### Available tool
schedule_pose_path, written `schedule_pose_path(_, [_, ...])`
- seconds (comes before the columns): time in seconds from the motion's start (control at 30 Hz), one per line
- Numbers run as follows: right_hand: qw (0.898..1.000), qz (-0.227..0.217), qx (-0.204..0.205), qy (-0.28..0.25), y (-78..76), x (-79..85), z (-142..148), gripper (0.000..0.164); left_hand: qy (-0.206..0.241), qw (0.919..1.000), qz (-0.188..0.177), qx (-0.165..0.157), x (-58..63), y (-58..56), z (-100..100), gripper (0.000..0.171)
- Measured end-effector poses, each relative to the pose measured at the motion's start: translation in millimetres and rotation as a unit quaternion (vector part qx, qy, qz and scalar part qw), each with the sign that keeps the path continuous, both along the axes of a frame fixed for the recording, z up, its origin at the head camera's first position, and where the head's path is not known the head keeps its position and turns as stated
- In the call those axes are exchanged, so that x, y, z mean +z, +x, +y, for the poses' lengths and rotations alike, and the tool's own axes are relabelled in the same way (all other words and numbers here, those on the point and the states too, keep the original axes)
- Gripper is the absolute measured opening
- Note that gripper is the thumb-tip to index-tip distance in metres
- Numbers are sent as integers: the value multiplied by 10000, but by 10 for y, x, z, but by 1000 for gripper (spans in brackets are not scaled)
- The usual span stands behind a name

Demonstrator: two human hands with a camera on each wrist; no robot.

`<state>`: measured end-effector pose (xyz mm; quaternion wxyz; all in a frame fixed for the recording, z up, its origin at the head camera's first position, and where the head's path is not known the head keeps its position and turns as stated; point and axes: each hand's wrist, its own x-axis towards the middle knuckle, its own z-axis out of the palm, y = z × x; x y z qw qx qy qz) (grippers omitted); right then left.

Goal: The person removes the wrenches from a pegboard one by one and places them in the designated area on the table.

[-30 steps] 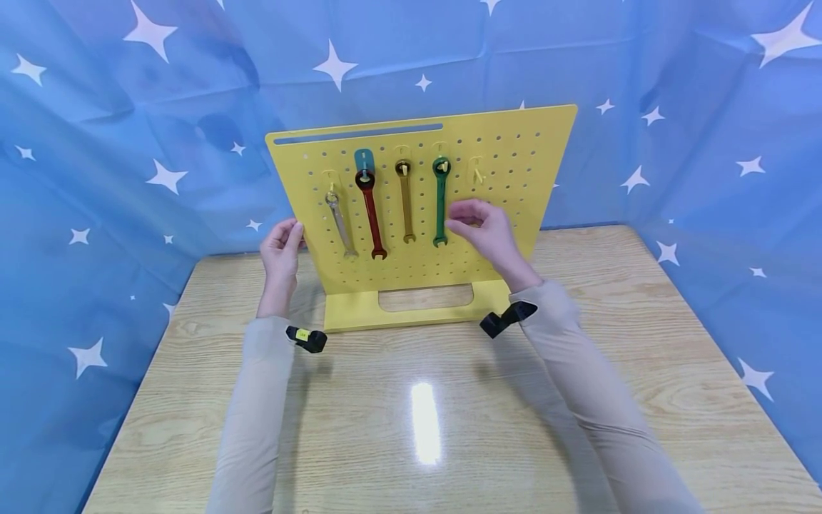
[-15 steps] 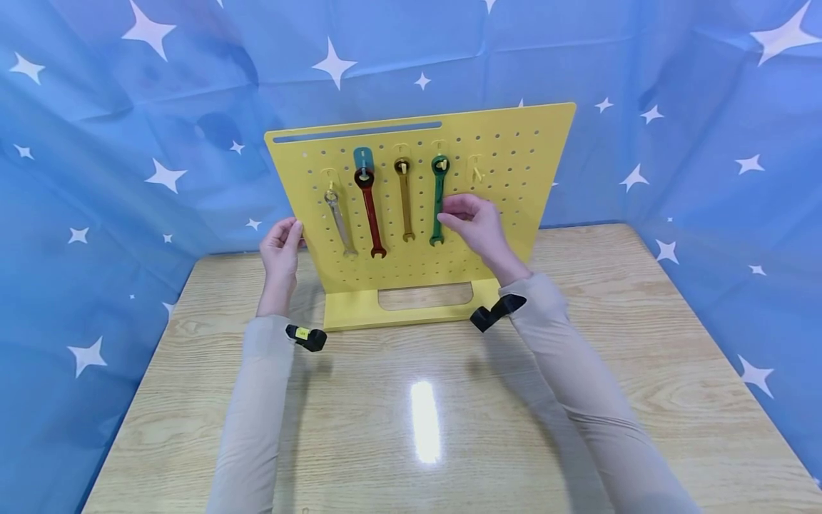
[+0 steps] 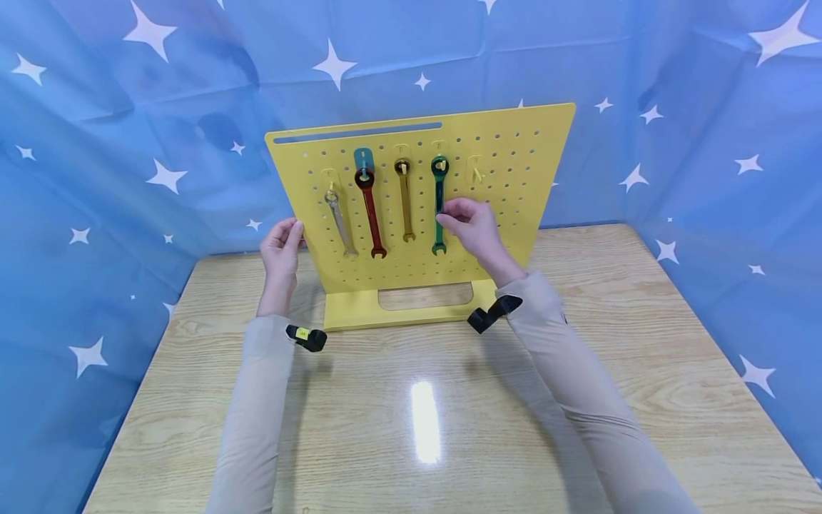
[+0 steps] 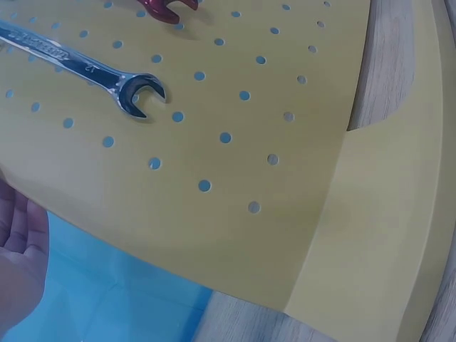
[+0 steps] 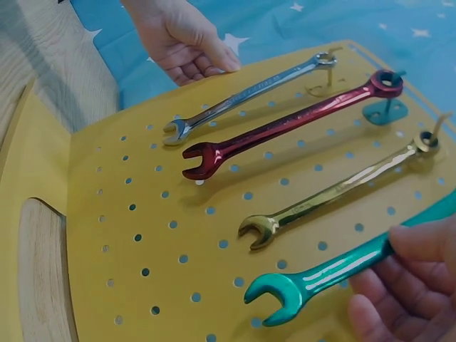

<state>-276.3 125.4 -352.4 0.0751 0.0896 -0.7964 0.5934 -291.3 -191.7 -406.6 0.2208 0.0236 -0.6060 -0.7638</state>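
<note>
My left hand (image 3: 280,250) grips the left edge of a yellow pegboard (image 3: 546,143), thumb in front and fingers partly behind. In the head view, my right hand (image 3: 475,228) pinches the shank of a green combination wrench (image 3: 439,187) between thumb and fingers. The wrench's ring end is still around its yellow hook, with the open jaw pointing down. In the right wrist view, the green wrench (image 5: 335,265) stands off the board and its ring end is out of frame. To its left hang a gold wrench (image 3: 406,203), a red wrench (image 3: 371,218) and a silver wrench (image 3: 342,227).
A bare yellow hook (image 3: 477,173) sticks out right of the green wrench. The red wrench hangs from a teal hook (image 3: 363,158). The pegboard's slotted base (image 3: 352,310) rests on a wood-grain table (image 3: 359,428). Behind is a blue star-patterned cloth (image 3: 411,43).
My right hand has moved left from beside the green wrench and taken hold of its shank. The wrench's lower end has shifted slightly down in the view. My left hand has stayed put.
</note>
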Motion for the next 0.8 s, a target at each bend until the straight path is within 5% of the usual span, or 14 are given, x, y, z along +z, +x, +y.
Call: schedule_pose_path(0.8, [9988, 414, 65, 258, 185, -4, 71, 16, -47, 10000, 11, 43, -3, 4, 5, 16])
